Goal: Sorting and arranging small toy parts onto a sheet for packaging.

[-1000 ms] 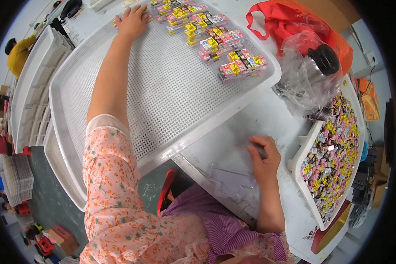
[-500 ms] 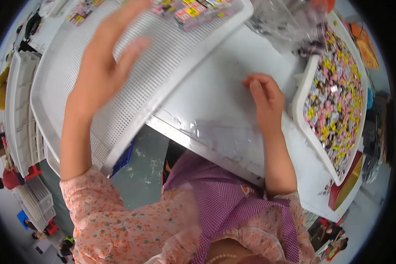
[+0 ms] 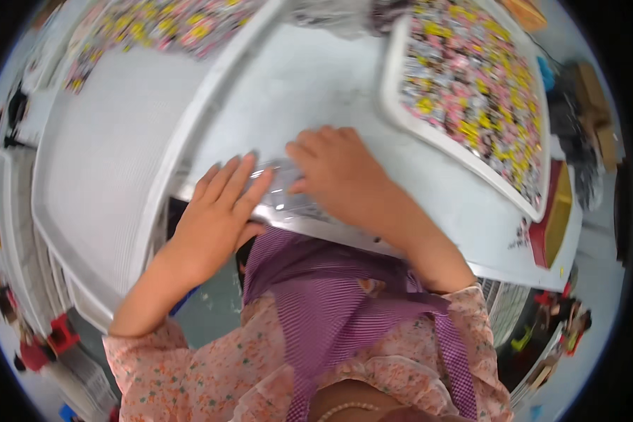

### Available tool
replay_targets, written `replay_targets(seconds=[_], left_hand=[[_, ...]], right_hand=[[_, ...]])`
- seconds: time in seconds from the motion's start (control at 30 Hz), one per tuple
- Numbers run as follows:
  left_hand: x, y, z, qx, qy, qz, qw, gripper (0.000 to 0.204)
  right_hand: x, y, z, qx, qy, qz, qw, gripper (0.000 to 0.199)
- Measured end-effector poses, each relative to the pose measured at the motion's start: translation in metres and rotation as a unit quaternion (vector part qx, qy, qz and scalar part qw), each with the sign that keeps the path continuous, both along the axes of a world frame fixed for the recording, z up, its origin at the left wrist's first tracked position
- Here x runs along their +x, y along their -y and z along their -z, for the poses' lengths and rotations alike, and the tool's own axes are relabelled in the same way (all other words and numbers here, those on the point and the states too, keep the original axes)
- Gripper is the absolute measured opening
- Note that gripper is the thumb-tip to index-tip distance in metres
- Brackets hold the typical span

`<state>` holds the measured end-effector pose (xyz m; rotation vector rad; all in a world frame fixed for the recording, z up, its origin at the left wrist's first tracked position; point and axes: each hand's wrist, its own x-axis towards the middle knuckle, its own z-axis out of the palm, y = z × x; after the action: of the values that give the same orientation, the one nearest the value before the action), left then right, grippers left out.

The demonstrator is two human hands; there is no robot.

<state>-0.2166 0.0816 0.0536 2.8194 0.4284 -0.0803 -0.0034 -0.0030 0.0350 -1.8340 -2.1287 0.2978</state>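
- Both hands have come together at the near edge of the surface; half a second ago the left hand was flat on the perforated white tray, well away from the right hand
- View has tilted down too: purple apron and floral sleeves now fill the lower half
- Clear plastic piece lies between the two hands at the surface edge; it is transparent and glary, so its outline and what it is are hard to make out, and the right hand covers its right part
- Left hand: fingers stretched out and together, laid flat with tips on the left end of the clear plastic piece, not gripping
- Right hand: fingers curled loosely, palm down on the plastic piece; cannot tell whether it pinches anything underneath
- Perforated white tray sits left of the hands, its top cut off by the frame; small multicoloured items at its far end are blurred
- Second white tray upper right is full of the same kind of small coloured pieces, individually unreadable
- Frame rim is dark, clutter at both sides smeared
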Motion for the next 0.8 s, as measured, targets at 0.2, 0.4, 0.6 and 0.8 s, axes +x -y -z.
replay_targets(seconds=[0.2, 0.4, 0.6, 0.8], left_hand=[[0.015, 0.019, 0.025, 0.01, 0.074, -0.061, 0.995, 0.072], [0.02, 0.02, 0.035, -0.017, 0.124, -0.057, 0.99, 0.075], [0.029, 0.024, 0.043, -0.066, 0.145, -0.062, 0.985, 0.08], [0.029, 0.021, 0.049, -0.077, 0.15, -0.059, 0.984, 0.08]], right_hand=[[-0.005, 0.022, 0.034, 0.149, 0.072, 0.077, 0.983, 0.024], [-0.001, 0.029, 0.039, 0.221, 0.121, 0.099, 0.963, 0.01], [0.003, 0.039, 0.039, 0.244, 0.144, 0.141, 0.949, 0.009], [0.002, 0.04, 0.043, 0.291, 0.149, 0.158, 0.932, 0.009]])
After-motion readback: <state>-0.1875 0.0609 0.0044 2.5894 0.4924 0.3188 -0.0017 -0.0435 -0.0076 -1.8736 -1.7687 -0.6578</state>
